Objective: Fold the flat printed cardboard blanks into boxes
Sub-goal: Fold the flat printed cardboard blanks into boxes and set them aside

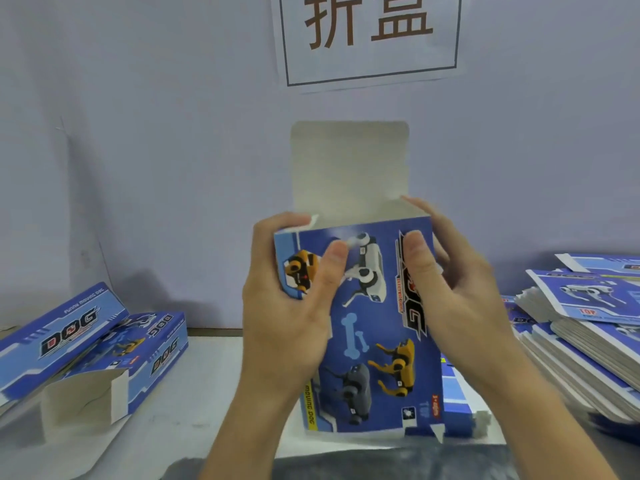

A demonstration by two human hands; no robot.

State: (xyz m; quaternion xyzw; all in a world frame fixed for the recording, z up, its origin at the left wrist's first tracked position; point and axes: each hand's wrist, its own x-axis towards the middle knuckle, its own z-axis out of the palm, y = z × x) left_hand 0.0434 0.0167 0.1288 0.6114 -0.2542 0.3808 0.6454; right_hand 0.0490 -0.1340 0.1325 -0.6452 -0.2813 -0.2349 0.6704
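A blue printed box (pixel 374 341) with robot-dog pictures stands upright in the middle, held above the table edge. Its plain grey top flap (pixel 349 164) stands straight up at the back. My left hand (pixel 287 299) grips the box's upper left corner, thumb on the printed front and fingers curled over the top edge. My right hand (pixel 453 289) holds the upper right corner, thumb on the front and fingers round the side. A stack of flat printed blanks (pixel 588 327) lies at the right.
Two folded blue boxes (pixel 86 344) lie at the left, the nearer one with open grey flaps. A paper sign with large characters (pixel 367 32) hangs on the grey wall behind. A blue flat blank (pixel 457 400) lies under the held box.
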